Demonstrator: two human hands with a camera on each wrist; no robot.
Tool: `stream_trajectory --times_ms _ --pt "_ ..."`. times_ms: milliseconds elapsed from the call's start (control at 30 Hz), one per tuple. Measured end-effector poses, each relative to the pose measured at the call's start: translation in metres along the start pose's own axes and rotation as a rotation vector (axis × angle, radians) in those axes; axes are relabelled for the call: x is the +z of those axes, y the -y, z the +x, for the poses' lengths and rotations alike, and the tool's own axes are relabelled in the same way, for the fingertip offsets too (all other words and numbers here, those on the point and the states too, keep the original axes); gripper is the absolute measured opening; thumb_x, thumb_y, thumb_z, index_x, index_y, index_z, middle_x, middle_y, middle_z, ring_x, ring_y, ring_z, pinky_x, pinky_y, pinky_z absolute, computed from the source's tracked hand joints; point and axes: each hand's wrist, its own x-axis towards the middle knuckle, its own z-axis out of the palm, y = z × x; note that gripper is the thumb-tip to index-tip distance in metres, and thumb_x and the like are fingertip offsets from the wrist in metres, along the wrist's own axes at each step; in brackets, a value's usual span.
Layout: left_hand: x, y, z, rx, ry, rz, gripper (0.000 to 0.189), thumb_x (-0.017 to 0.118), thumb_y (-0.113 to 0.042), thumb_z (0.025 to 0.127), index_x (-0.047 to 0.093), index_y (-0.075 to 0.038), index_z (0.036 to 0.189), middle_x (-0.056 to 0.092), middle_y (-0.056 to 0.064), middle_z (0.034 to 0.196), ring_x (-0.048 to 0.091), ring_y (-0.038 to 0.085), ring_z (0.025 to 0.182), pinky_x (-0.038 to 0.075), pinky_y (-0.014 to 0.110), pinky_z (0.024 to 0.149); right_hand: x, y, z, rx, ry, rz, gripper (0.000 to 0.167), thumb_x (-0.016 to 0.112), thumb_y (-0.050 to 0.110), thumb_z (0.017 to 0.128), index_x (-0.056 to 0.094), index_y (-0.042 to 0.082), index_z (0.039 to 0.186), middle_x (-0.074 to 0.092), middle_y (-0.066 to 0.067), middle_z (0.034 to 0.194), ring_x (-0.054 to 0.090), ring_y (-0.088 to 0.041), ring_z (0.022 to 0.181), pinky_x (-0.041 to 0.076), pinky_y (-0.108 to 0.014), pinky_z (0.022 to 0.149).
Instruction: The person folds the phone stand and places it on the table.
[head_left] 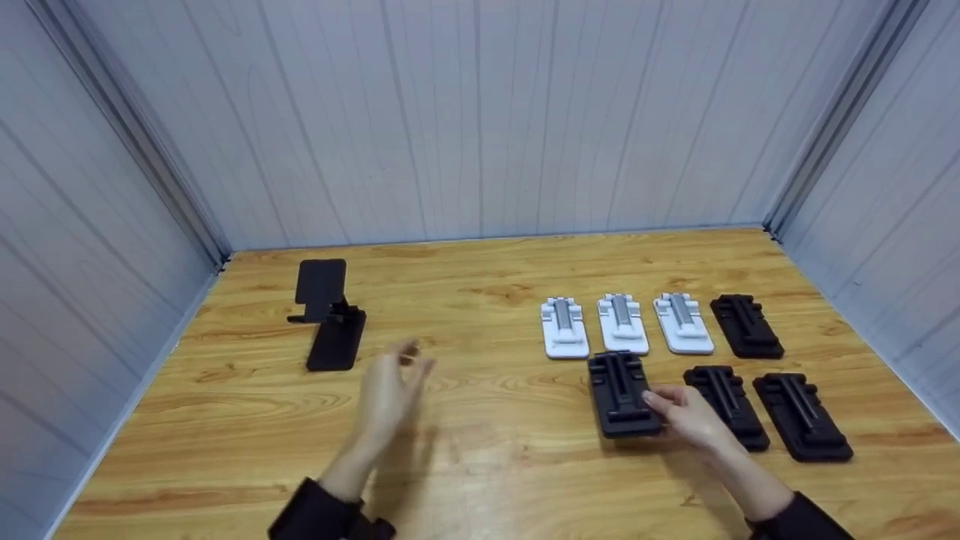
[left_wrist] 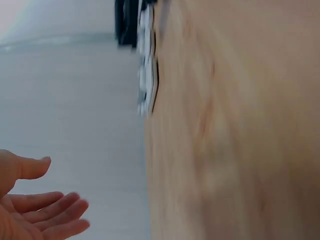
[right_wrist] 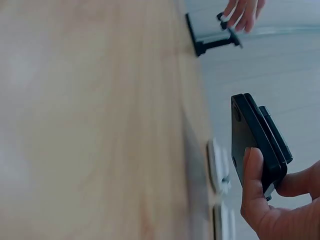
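Observation:
A folded black phone stand is pinched by its right edge in my right hand, raised above the table. The right wrist view shows the same folded stand between thumb and fingers. My left hand hovers over the table with relaxed fingers and holds nothing; in the left wrist view its fingers are spread apart from the thumb. To the left of that hand an unfolded black phone stand stands upright, its plate raised on a hinged arm.
White folded stands lie in a row at the back right, with a black one at the end. Two more black folded stands lie nearer, beside my right hand. Pale panel walls enclose the wooden table.

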Motion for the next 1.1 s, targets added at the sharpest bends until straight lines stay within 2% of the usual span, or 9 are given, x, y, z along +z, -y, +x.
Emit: stream_trajectory --times_ms 133,233,333,633,767,833,933,1000,1100 --pt "-0.028 0.01 0.02 0.037 -0.164 0.174 0.038 0.071 -0.001 0.101 0.063 0.021 0.132 0.066 0.039 0.131 0.065 0.054 0.123 0.058 0.062 0.109 -0.014 -0.012 -0.003 0.032 -0.026 -0.017 0.046 0.04 0.0 0.115 0.034 -0.035 0.143 0.064 -0.042 0.125 0.071 -0.012 0.094 0.069 -0.029 0.077" --pt "-0.047 0.019 0.038 0.035 -0.27 0.236 0.038 0.069 0.001 0.102 0.061 0.022 0.133 0.06 0.042 0.14 0.059 0.057 0.133 0.053 0.064 0.115 -0.02 -0.017 -0.004 0.05 -0.036 0.013 0.045 0.04 0.001 0.115 0.036 -0.036 0.14 0.071 -0.027 0.112 0.071 -0.01 0.089 0.069 -0.028 0.075" --pt "-0.067 0.029 0.055 -0.054 -0.308 0.256 0.046 0.066 -0.003 0.105 0.053 0.022 0.142 0.048 0.042 0.154 0.048 0.058 0.145 0.045 0.065 0.123 -0.024 -0.017 -0.005 0.064 -0.044 0.028 0.042 0.04 0.001 0.116 0.039 -0.034 0.138 0.072 -0.009 0.104 0.07 -0.007 0.084 0.068 -0.027 0.072" --pt "-0.106 0.057 0.086 -0.317 -0.24 0.233 0.072 0.059 -0.018 0.112 0.024 0.023 0.16 0.028 0.046 0.165 0.03 0.059 0.156 0.03 0.064 0.133 -0.028 -0.015 -0.005 0.095 -0.043 -0.035 0.041 0.038 0.002 0.116 0.04 -0.032 0.14 0.071 -0.003 0.095 0.063 -0.003 0.066 0.067 -0.026 0.07" --pt "-0.111 0.068 0.091 -0.405 -0.18 0.177 0.076 0.055 -0.023 0.114 0.018 0.023 0.161 0.029 0.047 0.164 0.03 0.06 0.155 0.03 0.064 0.132 -0.025 -0.016 -0.004 0.097 -0.054 -0.089 0.046 0.039 0.001 0.116 0.032 -0.034 0.145 0.07 -0.025 0.106 0.057 -0.003 0.065 0.068 -0.027 0.072" --pt "-0.113 0.073 0.093 -0.454 -0.139 0.138 0.075 0.051 -0.026 0.115 0.017 0.022 0.162 0.031 0.047 0.164 0.032 0.059 0.154 0.032 0.063 0.132 -0.024 -0.016 -0.003 0.099 -0.064 -0.109 0.049 0.039 0.001 0.116 0.029 -0.034 0.147 0.063 -0.041 0.122 0.063 -0.009 0.076 0.069 -0.03 0.075" --pt "-0.114 0.078 0.095 -0.523 -0.094 0.068 0.07 0.045 -0.028 0.117 0.019 0.019 0.163 0.036 0.043 0.163 0.038 0.056 0.153 0.036 0.061 0.131 -0.021 -0.017 -0.003 0.103 -0.076 -0.133 0.049 0.039 0.001 0.116 0.029 -0.033 0.148 0.046 -0.053 0.143 0.07 -0.036 0.103 0.069 -0.032 0.077" --pt "-0.113 0.08 0.095 -0.549 -0.082 0.026 0.067 0.042 -0.028 0.117 0.024 0.017 0.163 0.042 0.041 0.161 0.047 0.053 0.149 0.044 0.057 0.126 -0.02 -0.017 -0.002 0.109 -0.077 -0.148 0.05 0.039 0.001 0.116 0.027 -0.033 0.15 0.037 -0.053 0.153 0.062 -0.051 0.127 0.07 -0.034 0.08" --pt "-0.111 0.081 0.095 -0.563 -0.103 -0.013 0.058 0.044 -0.026 0.117 0.04 0.014 0.159 0.052 0.038 0.156 0.068 0.043 0.121 0.059 0.042 0.105 -0.021 -0.016 -0.002 0.096 -0.08 -0.227 0.049 0.041 0.002 0.116 0.03 -0.033 0.148 0.04 -0.052 0.153 0.05 -0.061 0.14 0.068 -0.043 0.092"
